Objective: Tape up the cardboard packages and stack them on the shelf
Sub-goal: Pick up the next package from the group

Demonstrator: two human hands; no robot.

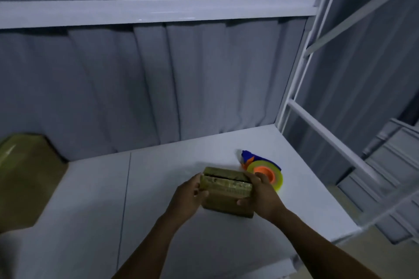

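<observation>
Two hands are on the small cardboard package (226, 195), which sits on the smooth white shelf board (158, 188): your left hand (189, 195) grips its left end with curled fingers, and your right hand (259, 192) clasps its right end. Glossy tape crosses the boxy package's top seam. Just beside your right hand lies a round tape dispenser (264, 173), yellow-green roll, orange hub, blue handle. A larger brown carton (25, 179) stands well apart at far left, before pleated grey curtain (136, 86).

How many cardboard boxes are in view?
2. A small box held by the left hand and right hand; a larger box at the frame's left edge, partly cut off. Others may be hidden.
</observation>
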